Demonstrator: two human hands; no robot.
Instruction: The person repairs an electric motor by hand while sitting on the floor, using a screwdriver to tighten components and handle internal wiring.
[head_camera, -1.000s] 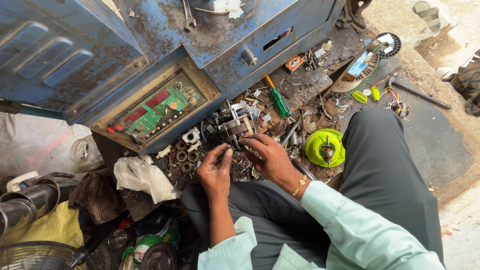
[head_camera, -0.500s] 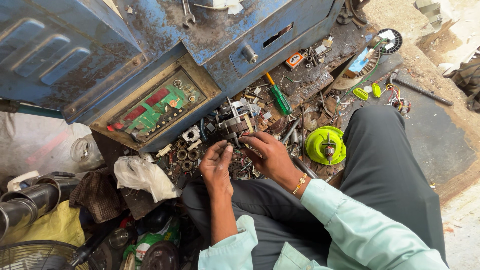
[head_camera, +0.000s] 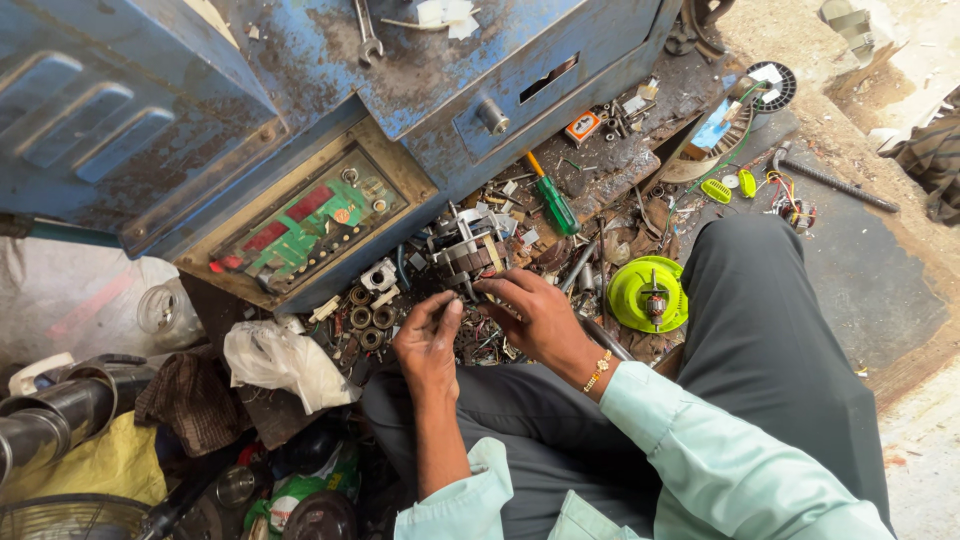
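- Down low, kneeling over a grimy floor (head_camera: 860, 290) littered with scrap metal, wire ends and small fittings.
- Pinching with the left hand (head_camera: 428, 340): thumb and forefinger closing on a tiny dark part, too small to identify, just above the heap.
- Curling the right hand (head_camera: 535, 315) over the same spot, fingertips touching a small metal piece beside the left thumb; cannot tell whether that grip is truly clamping anything.
- Wearing a thin beaded bracelet (head_camera: 598, 370) at the right wrist, above a pale green cuff.
- Lying just beyond the fingers, touching the pile: a blocky motor assembly (head_camera: 468, 250) of grey metal with copper-coloured strips.
- Resting left of the hands: three dull round bearings (head_camera: 370, 320), ring-shaped, close together.
- Sitting to the right, against the dark trouser leg: a round lime-green plastic housing (head_camera: 648, 295) with a small rotor upright in its middle.
- Lying farther back: a green-handled screwdriver (head_camera: 553, 202), slanted.
- Leaning above all this: a rusty, chipped blue metal cabinet (head_camera: 140, 120), with a green circuit board (head_camera: 305, 220) showing in a framed rectangular opening.
- Slumping at lower left: a crumpled white plastic bag (head_camera: 280, 360).
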